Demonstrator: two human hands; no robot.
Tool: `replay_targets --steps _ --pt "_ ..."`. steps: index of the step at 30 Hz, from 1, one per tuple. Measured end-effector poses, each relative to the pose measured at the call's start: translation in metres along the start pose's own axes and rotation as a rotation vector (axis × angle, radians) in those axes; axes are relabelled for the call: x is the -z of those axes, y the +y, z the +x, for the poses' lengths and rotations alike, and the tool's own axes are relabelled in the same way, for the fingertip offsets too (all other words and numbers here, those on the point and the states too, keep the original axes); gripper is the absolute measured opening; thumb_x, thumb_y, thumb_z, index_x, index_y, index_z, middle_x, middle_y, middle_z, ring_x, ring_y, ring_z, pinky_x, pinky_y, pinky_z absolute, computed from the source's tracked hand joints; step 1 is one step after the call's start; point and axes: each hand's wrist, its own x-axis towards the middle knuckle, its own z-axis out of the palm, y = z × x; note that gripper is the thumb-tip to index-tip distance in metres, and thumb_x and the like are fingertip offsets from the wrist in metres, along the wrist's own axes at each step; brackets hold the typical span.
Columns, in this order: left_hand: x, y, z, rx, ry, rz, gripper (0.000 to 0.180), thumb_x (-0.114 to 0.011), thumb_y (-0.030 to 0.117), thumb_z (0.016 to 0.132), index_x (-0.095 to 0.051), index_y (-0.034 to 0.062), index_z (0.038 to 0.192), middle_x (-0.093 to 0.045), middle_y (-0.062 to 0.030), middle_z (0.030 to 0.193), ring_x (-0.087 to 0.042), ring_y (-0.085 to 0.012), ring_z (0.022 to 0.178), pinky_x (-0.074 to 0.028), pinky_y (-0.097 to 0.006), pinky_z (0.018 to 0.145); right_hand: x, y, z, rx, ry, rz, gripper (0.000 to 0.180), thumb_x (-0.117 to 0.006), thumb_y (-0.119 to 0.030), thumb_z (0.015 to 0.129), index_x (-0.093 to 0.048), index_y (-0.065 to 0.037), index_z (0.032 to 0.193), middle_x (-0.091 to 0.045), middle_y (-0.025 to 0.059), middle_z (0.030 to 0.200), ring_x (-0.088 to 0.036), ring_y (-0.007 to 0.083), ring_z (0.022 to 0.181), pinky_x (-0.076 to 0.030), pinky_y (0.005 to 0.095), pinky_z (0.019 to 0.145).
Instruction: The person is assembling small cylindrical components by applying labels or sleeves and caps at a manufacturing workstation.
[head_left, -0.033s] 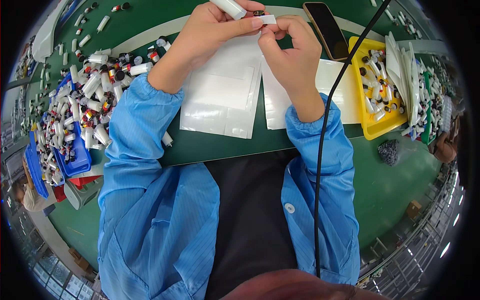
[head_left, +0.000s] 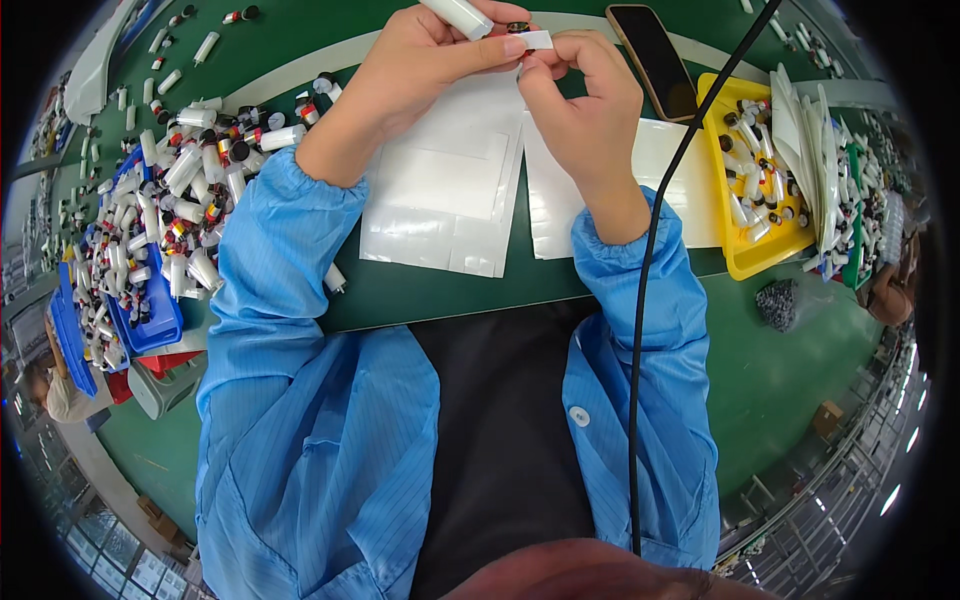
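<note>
At the top middle my left hand (head_left: 425, 60) is closed round a white cylinder (head_left: 460, 16). A small dark cylindrical piece (head_left: 518, 27) sits by its fingertips, with a small white label (head_left: 537, 40) under the thumb tip. My right hand (head_left: 590, 100) meets it from the right, thumb and fingers drawn together in a pinch beside the label. What lies between those fingertips is hidden. Below the hands are a glossy white sheet (head_left: 430, 225) and a second white sheet (head_left: 560, 215), flat on the green table (head_left: 440, 295).
White cylinders with black and red ends (head_left: 190, 165) heap up on the left, around a blue tray (head_left: 160, 325). At right stand a yellow tray (head_left: 738, 262) of similar pieces and upright white sheets (head_left: 800, 150). A phone (head_left: 650, 60) lies behind; a black cable (head_left: 642, 330) crosses the view.
</note>
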Motion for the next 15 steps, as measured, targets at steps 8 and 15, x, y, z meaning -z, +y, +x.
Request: replay_targets --steps 8,15 --pt "0.0008 0.0052 0.0004 0.039 -0.049 0.018 0.026 -0.073 0.004 0.088 -0.066 -0.0037 0.112 -0.071 -0.009 0.102 -0.067 -0.0134 0.093 -0.055 -0.025 0.083 0.0038 0.0083 0.0008 -0.082 -0.052 0.151 0.011 -0.07 -0.006 0.075 -0.067 0.0 0.083 -0.066 0.0062 0.079 -0.062 0.0133 0.071 -0.049 0.025 0.064" --pt "0.0018 0.0051 -0.0004 0.021 -0.049 0.043 0.025 -0.074 0.005 0.088 -0.066 -0.0029 0.111 -0.072 -0.0084 0.102 -0.067 -0.0131 0.092 -0.054 -0.025 0.083 0.0048 0.0042 0.0002 -0.107 -0.017 0.089 0.013 -0.074 -0.007 0.076 -0.069 0.0 0.085 -0.069 0.0072 0.079 -0.066 0.0132 0.071 -0.051 0.0238 0.064"
